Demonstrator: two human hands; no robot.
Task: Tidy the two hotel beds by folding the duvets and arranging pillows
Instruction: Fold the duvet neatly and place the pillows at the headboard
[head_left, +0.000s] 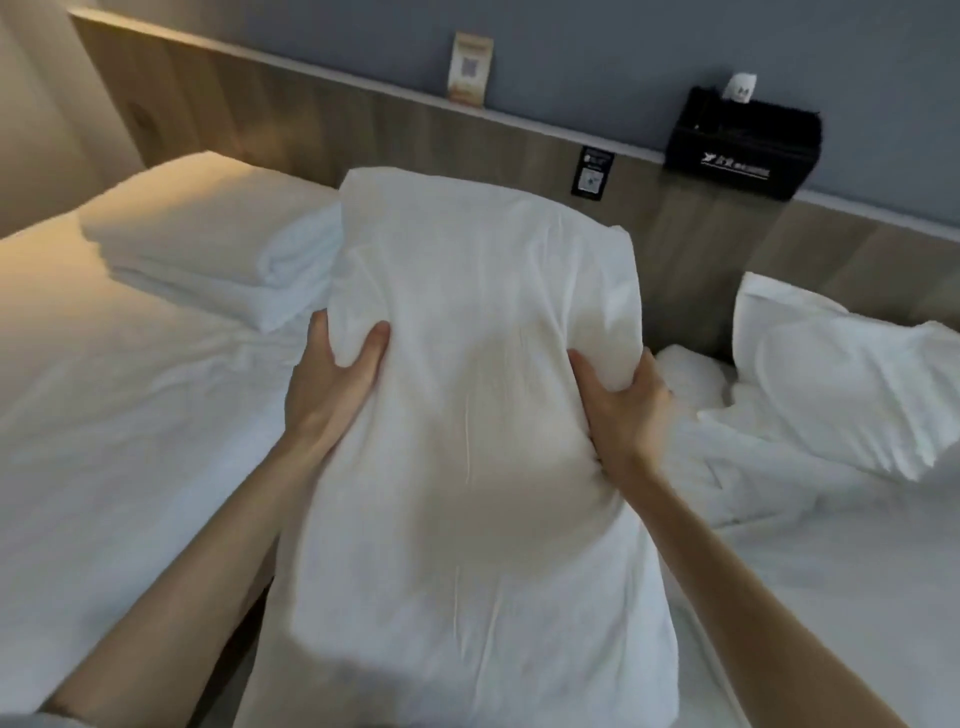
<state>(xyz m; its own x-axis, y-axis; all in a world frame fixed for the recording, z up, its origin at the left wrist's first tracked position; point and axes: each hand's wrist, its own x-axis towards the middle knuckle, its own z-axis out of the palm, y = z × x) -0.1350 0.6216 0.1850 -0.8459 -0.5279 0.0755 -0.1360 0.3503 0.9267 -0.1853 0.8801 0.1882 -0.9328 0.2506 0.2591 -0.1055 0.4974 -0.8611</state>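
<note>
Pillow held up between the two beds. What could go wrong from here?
1. The left hand and right hand grip the pillow only at its sides; its lower half hangs over the gap between the beds and might slip in.
2. Set down left, it may flatten the folded duvet.
3. Set down right, it lands on the rumpled duvet, not yet folded.

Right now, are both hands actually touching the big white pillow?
Touching. The head view shows the left hand and right hand each gripping one side of the pillow, thumbs pressed into its fabric.
</note>
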